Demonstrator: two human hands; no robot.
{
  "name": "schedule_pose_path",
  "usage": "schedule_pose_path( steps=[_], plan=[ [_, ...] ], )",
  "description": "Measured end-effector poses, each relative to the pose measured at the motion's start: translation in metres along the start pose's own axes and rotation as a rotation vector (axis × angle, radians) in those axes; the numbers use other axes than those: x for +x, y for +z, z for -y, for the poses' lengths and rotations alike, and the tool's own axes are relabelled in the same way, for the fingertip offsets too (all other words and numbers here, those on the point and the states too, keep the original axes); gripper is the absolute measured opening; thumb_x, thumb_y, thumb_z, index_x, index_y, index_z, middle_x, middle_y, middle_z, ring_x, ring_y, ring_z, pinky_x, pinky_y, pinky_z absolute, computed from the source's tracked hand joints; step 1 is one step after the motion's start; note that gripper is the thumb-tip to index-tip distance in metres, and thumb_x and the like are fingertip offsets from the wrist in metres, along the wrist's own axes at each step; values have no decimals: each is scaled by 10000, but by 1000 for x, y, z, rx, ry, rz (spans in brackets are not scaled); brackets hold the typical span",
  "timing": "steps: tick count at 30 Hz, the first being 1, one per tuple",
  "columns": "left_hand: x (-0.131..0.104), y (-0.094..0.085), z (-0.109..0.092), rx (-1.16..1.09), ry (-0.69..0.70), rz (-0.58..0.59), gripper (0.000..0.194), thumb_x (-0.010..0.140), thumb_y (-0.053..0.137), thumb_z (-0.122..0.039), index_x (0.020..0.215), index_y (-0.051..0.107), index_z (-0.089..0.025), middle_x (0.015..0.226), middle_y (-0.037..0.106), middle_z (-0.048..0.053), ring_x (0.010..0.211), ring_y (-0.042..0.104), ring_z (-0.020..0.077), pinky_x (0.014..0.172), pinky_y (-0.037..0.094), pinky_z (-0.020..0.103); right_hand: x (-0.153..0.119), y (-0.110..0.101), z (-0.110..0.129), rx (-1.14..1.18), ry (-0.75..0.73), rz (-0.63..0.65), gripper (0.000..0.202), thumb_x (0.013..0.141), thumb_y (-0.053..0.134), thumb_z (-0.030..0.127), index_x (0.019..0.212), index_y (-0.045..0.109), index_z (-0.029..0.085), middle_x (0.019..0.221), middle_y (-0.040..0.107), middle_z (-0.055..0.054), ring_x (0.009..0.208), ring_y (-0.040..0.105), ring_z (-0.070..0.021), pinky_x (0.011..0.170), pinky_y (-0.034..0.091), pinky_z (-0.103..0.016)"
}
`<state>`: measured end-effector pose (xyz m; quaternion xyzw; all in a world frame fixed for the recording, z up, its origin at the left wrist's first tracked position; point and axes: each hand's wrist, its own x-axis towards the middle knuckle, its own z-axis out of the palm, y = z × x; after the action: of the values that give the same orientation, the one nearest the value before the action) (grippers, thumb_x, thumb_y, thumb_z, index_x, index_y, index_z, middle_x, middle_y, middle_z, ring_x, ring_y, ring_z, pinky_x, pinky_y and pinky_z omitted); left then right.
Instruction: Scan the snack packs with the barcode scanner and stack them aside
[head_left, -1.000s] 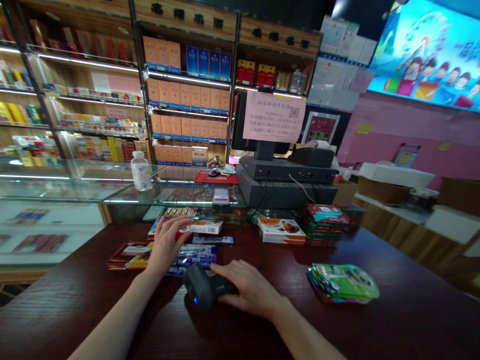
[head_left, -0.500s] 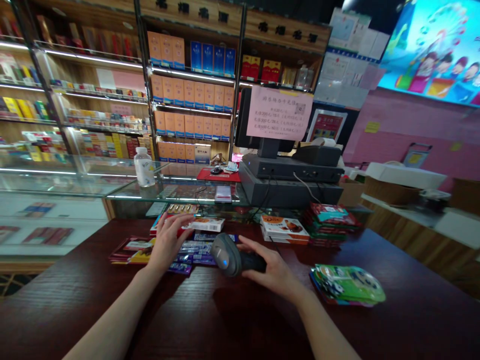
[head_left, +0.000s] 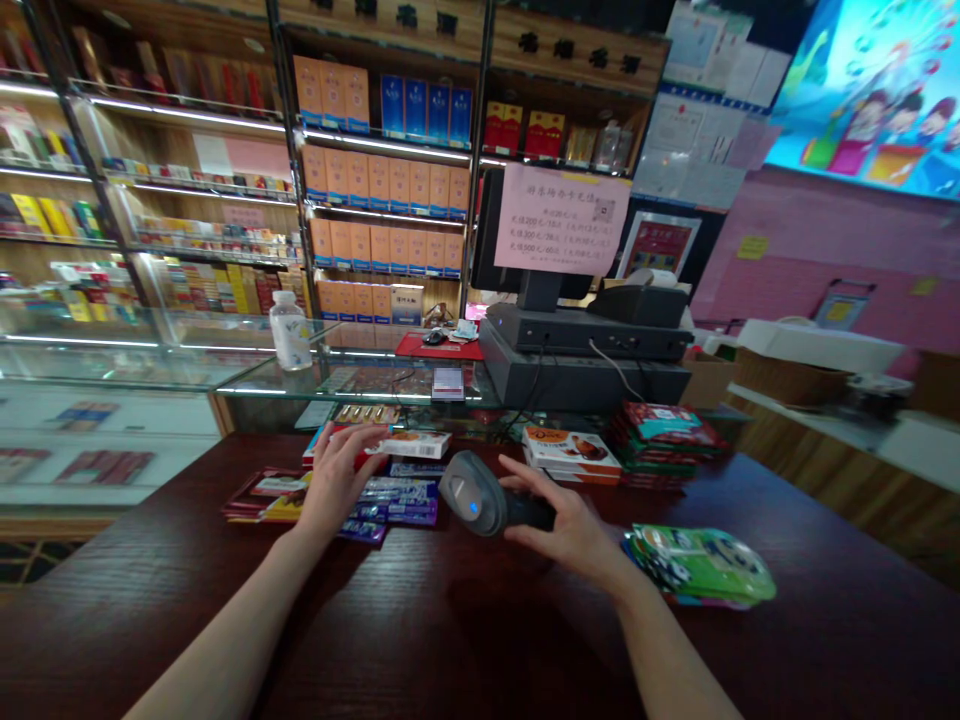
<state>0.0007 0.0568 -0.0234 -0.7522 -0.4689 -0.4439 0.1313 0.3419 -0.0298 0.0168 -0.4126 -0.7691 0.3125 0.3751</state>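
My right hand [head_left: 566,525] holds a dark grey barcode scanner [head_left: 472,495] by its handle, with the blue-lit head pointing left over the dark wooden counter. My left hand [head_left: 341,480] reaches over the goods on the left, fingers stretched out near a red-edged box [head_left: 319,447]; whether the fingertips touch it I cannot tell. Under and beside that hand lie purple snack packets [head_left: 409,502] in a row and a pile of dark red and yellow packets [head_left: 262,495]. A white and orange flat box [head_left: 416,444] lies just behind the purple packets.
Green panda-printed packets [head_left: 705,565] lie at the right. Chocolate boxes [head_left: 574,455] and a stack of red-green packages [head_left: 664,440] sit farther back. A register with a monitor [head_left: 559,225] and a plastic bottle [head_left: 290,332] stand on the glass counter behind.
My right hand has moved a little to the right with the barcode scanner, uncovering more of the purple packets. My left hand has stayed nearly in place.
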Motion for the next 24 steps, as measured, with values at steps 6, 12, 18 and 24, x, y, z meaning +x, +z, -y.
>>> schedule_pose_path(
  steps=[6, 12, 18, 24],
  plan=[
    [0, 2, 2, 21, -5, -7, 285, 940, 542, -385, 1188, 636, -281, 1173, 731, 47, 1131, 640, 244, 1199, 256, 548, -1, -3, 2, -3, 2, 10, 781, 795, 765, 247, 1502, 436, 291, 1285, 689, -59, 1163, 649, -238, 1065, 465, -425],
    [0, 1, 0, 1, 0, -17, 279, 937, 546, -394, 1180, 635, -288, 1163, 734, 44, 1124, 642, 248, 1193, 261, 556, -1, -2, -4, 2, -5, 27, 812, 795, 777, 235, 1514, 409, 319, 1300, 681, -44, 1158, 644, -228, 1071, 447, -416],
    [0, 0, 0, -9, -6, -6, 284, 931, 553, -388, 1187, 625, -290, 1179, 729, 48, 1134, 644, 252, 1195, 250, 565, 2, 17, -4, -72, -98, 114, 815, 788, 803, 258, 1503, 418, 329, 1318, 673, -36, 1180, 638, -227, 1053, 449, -392],
    [1, -1, -2, -6, -13, 5, 267, 945, 528, -391, 1172, 627, -291, 1165, 743, 47, 1115, 666, 246, 1202, 239, 566, 7, 49, 0, -331, -196, 232, 740, 853, 752, 327, 1507, 406, 318, 1373, 637, -56, 1198, 605, -240, 1025, 434, -386]
  ],
)
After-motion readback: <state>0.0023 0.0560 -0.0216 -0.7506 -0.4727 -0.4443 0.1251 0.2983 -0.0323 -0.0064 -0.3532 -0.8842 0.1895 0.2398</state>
